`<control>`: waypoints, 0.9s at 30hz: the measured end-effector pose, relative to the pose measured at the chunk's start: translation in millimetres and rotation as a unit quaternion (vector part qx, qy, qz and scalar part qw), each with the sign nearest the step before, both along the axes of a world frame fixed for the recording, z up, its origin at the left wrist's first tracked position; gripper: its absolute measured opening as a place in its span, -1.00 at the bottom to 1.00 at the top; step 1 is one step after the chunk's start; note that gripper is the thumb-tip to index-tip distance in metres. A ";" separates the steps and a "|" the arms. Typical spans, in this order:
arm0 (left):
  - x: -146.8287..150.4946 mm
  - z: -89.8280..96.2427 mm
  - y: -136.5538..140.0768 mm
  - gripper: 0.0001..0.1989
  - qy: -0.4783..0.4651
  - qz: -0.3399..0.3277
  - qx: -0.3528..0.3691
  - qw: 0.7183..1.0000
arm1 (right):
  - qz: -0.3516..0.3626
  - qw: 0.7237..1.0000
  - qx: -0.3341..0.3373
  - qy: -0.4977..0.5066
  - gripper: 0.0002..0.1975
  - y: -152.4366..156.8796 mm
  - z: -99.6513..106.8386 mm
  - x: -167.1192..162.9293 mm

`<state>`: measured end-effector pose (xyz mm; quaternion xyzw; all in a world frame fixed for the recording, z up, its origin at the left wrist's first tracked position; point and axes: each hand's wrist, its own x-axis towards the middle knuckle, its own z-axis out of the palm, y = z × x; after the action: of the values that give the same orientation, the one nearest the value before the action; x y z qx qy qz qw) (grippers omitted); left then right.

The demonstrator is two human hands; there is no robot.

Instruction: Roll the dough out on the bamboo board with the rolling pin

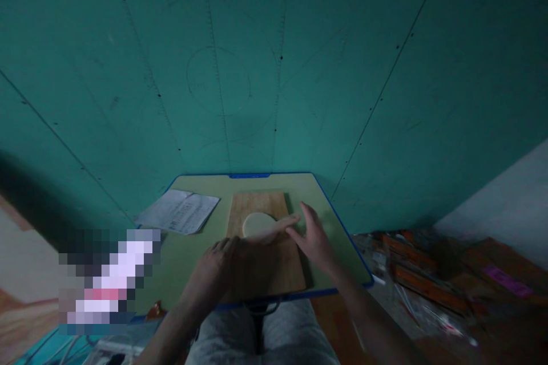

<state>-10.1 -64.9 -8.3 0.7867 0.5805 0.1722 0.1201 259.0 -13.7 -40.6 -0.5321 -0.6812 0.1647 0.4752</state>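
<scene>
Where the pale yellow-green bench with the blue rim (166, 268) abuts the green wall panels (257, 102), we note a rectangular light-brown wooden board (274, 274) lying lengthwise, near to far. On its far half: a flat, round, cream-coloured disc of dough (257, 221). Across the disc's near right part we see a slim pale wooden rolling pin (278, 226), slanting from near left to far right. Our left hand (216, 265) is at the pin's left end, fingers bent; we cannot tell whether they close around it. Our right hand (314, 239) is spread at the right end, thumb apart from fingers; contact unclear. Left of the board, we record printed white paper sheets (184, 211) on the bench.
</scene>
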 end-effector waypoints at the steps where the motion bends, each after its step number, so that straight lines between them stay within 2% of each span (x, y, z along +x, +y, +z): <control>1: -0.8 2.2 0.9 -0.72 -0.026 0.012 0.004 1.000 | 0.004 0.997 -0.023 0.074 -0.25 4.7 1.8 -1.1; 3: 0.7 6.7 4.8 -0.74 -0.091 0.021 0.030 0.995 | 0.041 0.969 -0.089 0.227 -0.28 13.2 8.8 -9.3; 6: 8.8 11.8 14.5 -0.75 -0.162 0.024 0.056 0.985 | 0.139 0.879 -0.173 0.421 -0.45 24.2 25.4 -32.7; 8: 15.4 13.8 22.4 -0.72 -0.184 0.034 0.043 0.981 | 0.174 0.827 -0.182 0.502 -0.49 31.4 37.9 -49.5; 10: 21.3 15.5 31.2 -0.69 -0.185 0.044 0.017 0.982 | 0.173 0.804 -0.167 0.544 -0.50 39.2 49.2 -63.5; 12: 26.8 17.8 41.7 -0.69 -0.176 0.042 -0.001 0.983 | 0.163 0.805 -0.144 0.552 -0.50 47.4 57.9 -74.0; 14: 32.3 21.0 54.1 -0.73 -0.172 0.036 -0.001 0.984 | 0.158 0.819 -0.130 0.537 -0.52 55.3 63.0 -81.7; 16: 37.7 24.7 68.0 -0.76 -0.179 0.031 0.007 0.983 | 0.158 0.836 -0.123 0.511 -0.55 62.4 64.0 -87.3; 19: 43.3 27.2 88.6 -0.68 -0.194 0.014 0.031 0.980 | 0.160 0.854 -0.126 0.479 -0.60 71.1 59.0 -90.5; 23: 42.4 18.5 108.1 -0.62 -0.167 -0.009 0.082 0.983 | 0.165 0.851 -0.142 0.477 -0.60 78.4 48.6 -83.0; 27: 35.4 4.8 115.2 -0.62 -0.138 -0.012 0.140 0.980 | 0.160 0.846 -0.152 0.486 -0.58 82.4 43.1 -69.1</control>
<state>25.3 50.3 -3.5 0.7715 0.5188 0.3570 0.0901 189.9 68.7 2.5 -0.3331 -0.4053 0.5771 0.6259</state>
